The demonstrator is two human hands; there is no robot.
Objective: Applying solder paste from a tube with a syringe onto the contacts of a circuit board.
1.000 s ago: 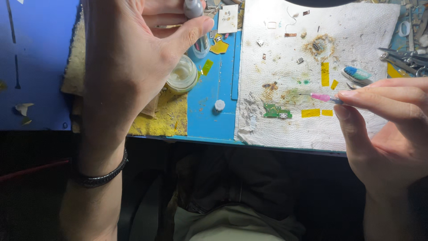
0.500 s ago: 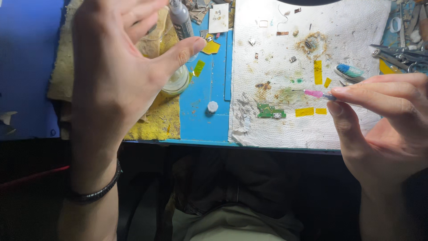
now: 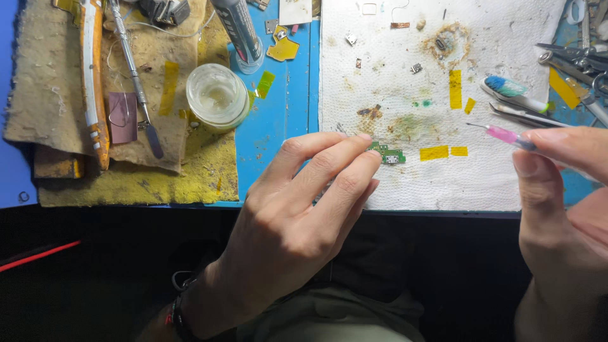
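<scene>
The left hand [image 3: 297,215] reaches over the front edge of the bench [image 3: 285,114], its fingertips touching a small green circuit board [image 3: 388,154] that lies on the white paper towel [image 3: 494,183], close to the towel's front edge; whether it pinches the board or only steadies it cannot be told. The right hand [image 3: 563,190], at the bench's right edge, grips a thin pink-handled tool [image 3: 503,134] between thumb and fingers, its tip pointing left above the towel. A round glass jar [image 3: 217,96] stands on the brownish cloth [image 3: 57,95] toward the left.
</scene>
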